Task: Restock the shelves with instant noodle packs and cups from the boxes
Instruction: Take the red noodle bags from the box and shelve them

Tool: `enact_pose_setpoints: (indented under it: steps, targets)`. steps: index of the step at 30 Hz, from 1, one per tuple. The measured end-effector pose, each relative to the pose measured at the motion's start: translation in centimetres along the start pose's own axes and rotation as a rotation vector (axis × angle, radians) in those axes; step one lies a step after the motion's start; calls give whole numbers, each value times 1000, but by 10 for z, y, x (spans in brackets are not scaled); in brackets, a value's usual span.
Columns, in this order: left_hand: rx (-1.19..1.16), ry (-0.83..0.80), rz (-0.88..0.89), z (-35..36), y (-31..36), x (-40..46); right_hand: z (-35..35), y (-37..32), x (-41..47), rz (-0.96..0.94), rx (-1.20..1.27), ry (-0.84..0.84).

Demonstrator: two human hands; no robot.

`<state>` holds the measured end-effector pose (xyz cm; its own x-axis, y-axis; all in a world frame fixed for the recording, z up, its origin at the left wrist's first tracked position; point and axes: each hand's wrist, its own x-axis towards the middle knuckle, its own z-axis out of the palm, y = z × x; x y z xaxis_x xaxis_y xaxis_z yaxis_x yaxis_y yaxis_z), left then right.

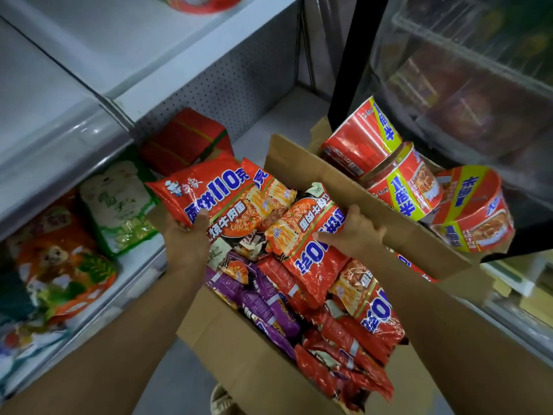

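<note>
Over the open box (239, 351) of noodle packs, the left hand (187, 238) gripped a red pack (206, 193) by its near edge while the right hand (353, 229) pinched another red pack (311, 235), so keeping both flat and lifting straight towards the lower shelf (140, 265) looked wisest.

Grey shelf (143, 259): green pack (119, 208), orange packs (64, 265), red bundle (185, 139) on it.

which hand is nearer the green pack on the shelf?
Left. The left hand, holding an orange pack, is just right of the green pack; the right hand is farther right, over the box.
</note>
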<state>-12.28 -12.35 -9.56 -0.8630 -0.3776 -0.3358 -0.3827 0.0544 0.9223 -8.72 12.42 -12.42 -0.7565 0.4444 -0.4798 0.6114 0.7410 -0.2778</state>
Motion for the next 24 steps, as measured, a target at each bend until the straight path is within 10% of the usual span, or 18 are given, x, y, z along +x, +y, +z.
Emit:
enact_pose_setpoints:
  steps: [15,24]
  targets:
    - [-73,-46,-7,-59,17,-27,-29,-20,-51,-135,303,-34]
    - [-49,-92,3,-76,30,-34,-89,-57,-57,-430,23,-227]
